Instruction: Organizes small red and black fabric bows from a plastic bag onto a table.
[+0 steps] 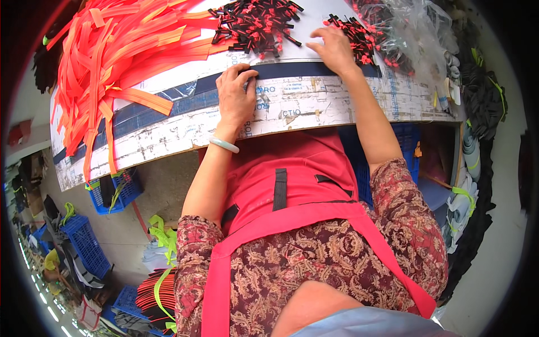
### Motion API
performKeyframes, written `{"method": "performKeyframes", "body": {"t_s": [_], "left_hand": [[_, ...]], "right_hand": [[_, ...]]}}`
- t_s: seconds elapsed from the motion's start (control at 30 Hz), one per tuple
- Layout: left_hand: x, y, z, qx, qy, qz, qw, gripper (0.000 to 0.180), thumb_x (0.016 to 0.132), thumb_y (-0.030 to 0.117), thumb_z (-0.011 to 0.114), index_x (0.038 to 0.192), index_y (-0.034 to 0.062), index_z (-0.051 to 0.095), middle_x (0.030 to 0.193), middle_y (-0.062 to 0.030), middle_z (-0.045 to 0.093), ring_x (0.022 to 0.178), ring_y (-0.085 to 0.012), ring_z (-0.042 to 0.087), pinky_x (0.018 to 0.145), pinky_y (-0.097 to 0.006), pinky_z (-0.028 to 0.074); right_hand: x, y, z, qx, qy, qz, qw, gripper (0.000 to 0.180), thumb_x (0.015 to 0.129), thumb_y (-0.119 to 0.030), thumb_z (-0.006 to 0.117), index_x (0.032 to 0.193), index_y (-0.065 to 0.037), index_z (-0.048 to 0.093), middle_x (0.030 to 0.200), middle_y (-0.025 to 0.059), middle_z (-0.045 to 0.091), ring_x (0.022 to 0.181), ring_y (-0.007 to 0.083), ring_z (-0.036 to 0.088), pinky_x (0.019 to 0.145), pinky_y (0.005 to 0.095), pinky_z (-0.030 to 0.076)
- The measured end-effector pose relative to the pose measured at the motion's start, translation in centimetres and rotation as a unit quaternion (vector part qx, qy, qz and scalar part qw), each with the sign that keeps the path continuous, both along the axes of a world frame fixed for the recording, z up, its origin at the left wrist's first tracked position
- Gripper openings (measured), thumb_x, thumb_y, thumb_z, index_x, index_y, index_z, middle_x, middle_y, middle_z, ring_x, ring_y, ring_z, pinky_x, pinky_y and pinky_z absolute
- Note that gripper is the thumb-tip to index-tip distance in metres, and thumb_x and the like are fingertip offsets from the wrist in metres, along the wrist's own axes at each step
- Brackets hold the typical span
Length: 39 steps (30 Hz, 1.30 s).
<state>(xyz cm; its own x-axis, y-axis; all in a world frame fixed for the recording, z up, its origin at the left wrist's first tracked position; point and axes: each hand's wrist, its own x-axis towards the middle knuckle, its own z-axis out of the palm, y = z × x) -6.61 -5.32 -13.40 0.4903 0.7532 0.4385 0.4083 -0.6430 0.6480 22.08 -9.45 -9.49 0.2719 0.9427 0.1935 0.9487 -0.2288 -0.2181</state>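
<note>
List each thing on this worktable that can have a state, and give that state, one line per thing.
Left hand: fingers curled, pressing a dark strip.
Right hand: reaching into the small pieces.
Dark strip: flat on the board.
Orange strips: heaped loosely.
Small black and red pieces: scattered.
Clear plastic bag: crumpled.

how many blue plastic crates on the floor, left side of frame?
3 blue plastic crates: one under the table's left end holding strips, one further down-left, one near the lower edge beside a striped stack. Clutter may hide others.
</note>
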Motion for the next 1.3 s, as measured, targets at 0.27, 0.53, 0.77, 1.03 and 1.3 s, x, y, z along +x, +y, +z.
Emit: {"method": "performKeyframes", "body": {"t_s": [0.27, 0.53, 0.77, 1.03, 1.3], "left_hand": [[0.2, -0.2, 0.1, -0.017, 0.007, 0.006, 1.000, 0.014, 0.086, 0.009, 0.069, 0.099, 0.0114, 0.073, 0.116, -0.0054, 0.066, 0.116, -0.0260, 0.058, 0.101, -0.039, 0.038], [-0.1, 0.0, 0.0, -0.003, 0.003, 0.004, 1.000, 0.014, 0.084, 0.008, 0.069, 0.098, 0.0102, 0.073, 0.114, -0.0051, 0.065, 0.113, -0.0259, 0.058, 0.099, -0.039, 0.039], [0.1, 0.0, 0.0, -0.008, 0.005, 0.001, 1.000, 0.014, 0.086, 0.010, 0.069, 0.099, 0.0115, 0.073, 0.116, -0.0054, 0.066, 0.115, -0.0260, 0.058, 0.101, -0.039, 0.038], [0.1, 0.0, 0.0, 0.000, 0.001, 0.001, 1.000, 0.014, 0.084, 0.008, 0.069, 0.097, 0.0103, 0.073, 0.113, -0.0055, 0.065, 0.114, -0.0263, 0.057, 0.099, -0.040, 0.039], [0.1, 0.0, 0.0, 0.001, -0.001, 0.000, 1.000, 0.014, 0.084, 0.008, 0.069, 0.097, 0.0102, 0.073, 0.113, -0.0057, 0.065, 0.113, -0.0266, 0.058, 0.099, -0.040, 0.039]], "right_hand": [[-4.9, 1.9, -1.8, 0.040, 0.079, 0.024, 0.996, 0.045, 0.075, -0.044, 0.081, 0.108, -0.015, 0.071, 0.119, 0.0087, 0.063, 0.116, 0.0313, 0.054, 0.102, 0.0407, 0.043], [-4.9, 2.0, -2.5, 0.097, 0.180, 0.066, 0.977, 0.038, 0.077, -0.037, 0.080, 0.108, -0.017, 0.071, 0.113, 0.0079, 0.067, 0.107, 0.0317, 0.059, 0.098, 0.0414, 0.045], [-4.6, 1.3, -3.5, 0.144, 0.159, 0.095, 0.972, 0.031, 0.079, -0.030, 0.077, 0.106, -0.014, 0.071, 0.103, 0.0066, 0.070, 0.099, 0.0284, 0.062, 0.091, 0.0392, 0.049], [-5.6, 1.7, -2.5, 0.122, 0.184, 0.040, 0.974, 0.027, 0.078, -0.034, 0.078, 0.093, -0.012, 0.072, 0.093, 0.0082, 0.068, 0.092, 0.0289, 0.062, 0.085, 0.0413, 0.049], [-5.0, 1.0, -2.9, 0.096, 0.171, 0.046, 0.980, 0.023, 0.083, -0.029, 0.074, 0.092, -0.008, 0.070, 0.093, 0.0111, 0.068, 0.092, 0.0322, 0.063, 0.085, 0.0426, 0.050]]}}
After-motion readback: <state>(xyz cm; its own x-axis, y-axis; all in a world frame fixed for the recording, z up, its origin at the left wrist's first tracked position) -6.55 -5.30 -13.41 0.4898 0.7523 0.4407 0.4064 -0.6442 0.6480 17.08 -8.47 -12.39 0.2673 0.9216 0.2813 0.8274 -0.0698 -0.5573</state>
